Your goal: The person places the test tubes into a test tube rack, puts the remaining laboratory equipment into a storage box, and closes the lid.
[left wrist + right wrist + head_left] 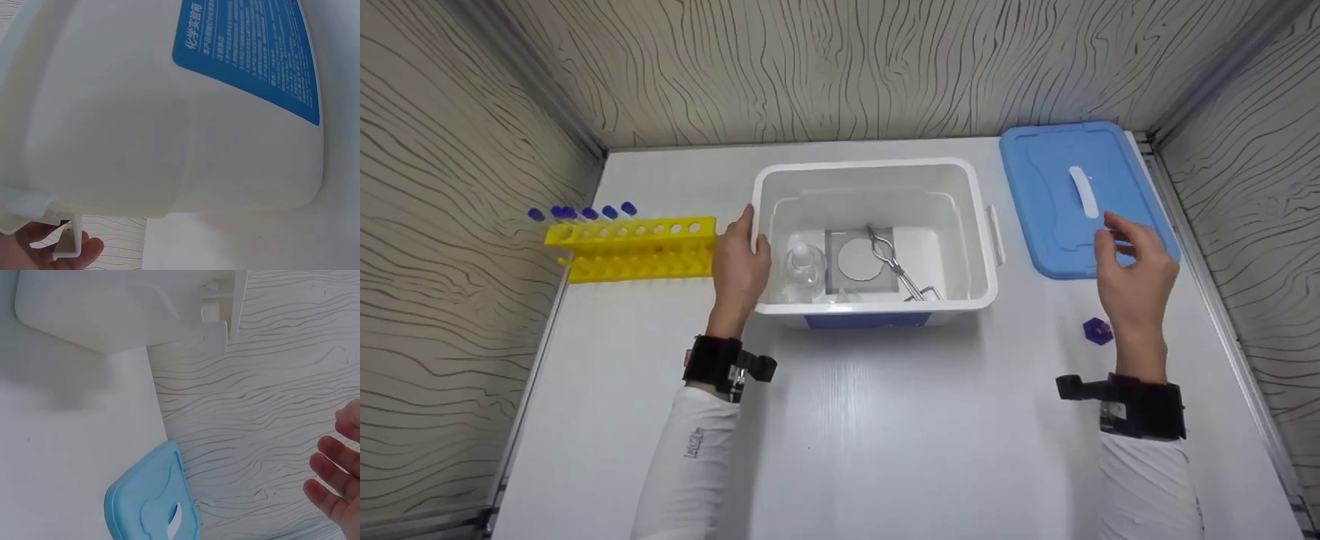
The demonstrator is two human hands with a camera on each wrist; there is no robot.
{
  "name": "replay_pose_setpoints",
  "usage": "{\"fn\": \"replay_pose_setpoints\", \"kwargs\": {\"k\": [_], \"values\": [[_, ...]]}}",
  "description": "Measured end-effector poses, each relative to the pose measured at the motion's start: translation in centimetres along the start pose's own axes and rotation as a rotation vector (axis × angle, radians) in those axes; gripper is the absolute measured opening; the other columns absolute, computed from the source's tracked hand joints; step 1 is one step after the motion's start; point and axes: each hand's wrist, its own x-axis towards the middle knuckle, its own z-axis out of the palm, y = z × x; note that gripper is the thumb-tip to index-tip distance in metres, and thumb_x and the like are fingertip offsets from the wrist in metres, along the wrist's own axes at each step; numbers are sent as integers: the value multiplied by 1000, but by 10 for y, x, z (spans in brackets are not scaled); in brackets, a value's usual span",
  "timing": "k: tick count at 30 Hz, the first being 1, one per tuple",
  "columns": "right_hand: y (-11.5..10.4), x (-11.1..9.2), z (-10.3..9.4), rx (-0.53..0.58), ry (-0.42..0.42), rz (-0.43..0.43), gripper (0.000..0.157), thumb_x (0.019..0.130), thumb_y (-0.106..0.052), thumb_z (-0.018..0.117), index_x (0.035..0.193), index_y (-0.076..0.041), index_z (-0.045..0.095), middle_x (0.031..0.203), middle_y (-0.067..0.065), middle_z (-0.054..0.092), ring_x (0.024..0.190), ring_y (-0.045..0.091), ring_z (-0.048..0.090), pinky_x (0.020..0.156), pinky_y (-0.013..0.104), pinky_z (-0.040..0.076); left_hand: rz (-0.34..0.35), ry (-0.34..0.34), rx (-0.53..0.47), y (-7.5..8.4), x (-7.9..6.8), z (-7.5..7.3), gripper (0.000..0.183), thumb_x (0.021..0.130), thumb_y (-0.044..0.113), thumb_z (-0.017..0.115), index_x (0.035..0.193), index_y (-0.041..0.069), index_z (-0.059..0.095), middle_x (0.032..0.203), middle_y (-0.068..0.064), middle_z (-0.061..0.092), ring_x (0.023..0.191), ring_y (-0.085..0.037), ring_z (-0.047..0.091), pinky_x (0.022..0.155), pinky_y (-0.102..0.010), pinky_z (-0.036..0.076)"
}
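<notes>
A white plastic bin (874,306) stands on the table with a blue printed label (253,50) on its front. At the bin's left end, my left hand (739,264) holds the side handle (70,241), its fingers around it. In the bin lie a clear glass vessel (804,266), a grey gauze square with a white disc (861,260) and metal tongs (895,264). My right hand (1137,281), holding nothing, hovers over the near edge of the blue lid (1046,217), fingers loosely bent and apart in the right wrist view.
Left of the bin is a yellow test tube rack (641,268) with several purple-capped tubes (589,214) at its back. A small purple hexagonal piece (1097,331) lies beside my right wrist. Wood-grain patterned panels (825,75) enclose the table (885,435).
</notes>
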Motion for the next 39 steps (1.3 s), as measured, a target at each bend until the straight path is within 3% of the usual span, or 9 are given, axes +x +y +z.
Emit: {"fn": "replay_pose_setpoints", "kwargs": {"k": [7, 14, 21, 26, 35, 39], "values": [[8, -12, -3, -12, 232, 109, 29, 93, 0, 57, 119, 7, 67, 117, 27, 66, 101, -12, 49, 93, 15, 38, 18, 13, -3, -1, 0, 0, 53, 99, 15, 53, 150, 5, 42, 135, -22, 60, 126, -33, 59, 110, -45, 47], [15, -25, -7, 28, 349, 219, 36, 92, -2, 57, 126, 6, 63, 126, 25, 62, 115, 4, 51, 105, 23, 37, 11, 6, -23, -2, 0, 0, 54, 99, 15, 53, 151, 6, 40, 135, -20, 61, 125, -31, 60, 109, -44, 48], [59, -37, -7, 83, 346, 432, 51, 96, -16, 57, 146, -12, 46, 140, 8, 54, 129, 8, 47, 110, 20, 34, 0, -2, -3, -1, 0, -1, 54, 100, 17, 53, 151, 7, 40, 137, -20, 60, 127, -31, 59, 111, -44, 47], [81, -51, -1, 150, 329, 517, 59, 97, -19, 57, 152, -21, 36, 144, 5, 50, 134, 8, 44, 117, 21, 33, -18, -16, -10, 0, -1, -2, 55, 100, 18, 52, 152, 9, 39, 140, -18, 58, 131, -29, 56, 114, -43, 44], [91, -70, 9, 212, 363, 580, 53, 99, -19, 57, 149, -19, 42, 143, 6, 52, 134, 10, 47, 118, 23, 36, -26, -18, -8, -1, 0, -1, 55, 101, 19, 52, 153, 9, 38, 142, -16, 57, 134, -28, 54, 115, -42, 43], [93, -72, 11, 244, 414, 603, 44, 99, -18, 58, 143, -18, 52, 129, 0, 61, 126, 12, 55, 112, 25, 44, 3, -10, -6, -1, 0, -1, 54, 100, 18, 52, 152, 8, 39, 141, -18, 58, 132, -30, 56, 114, -44, 44]]}}
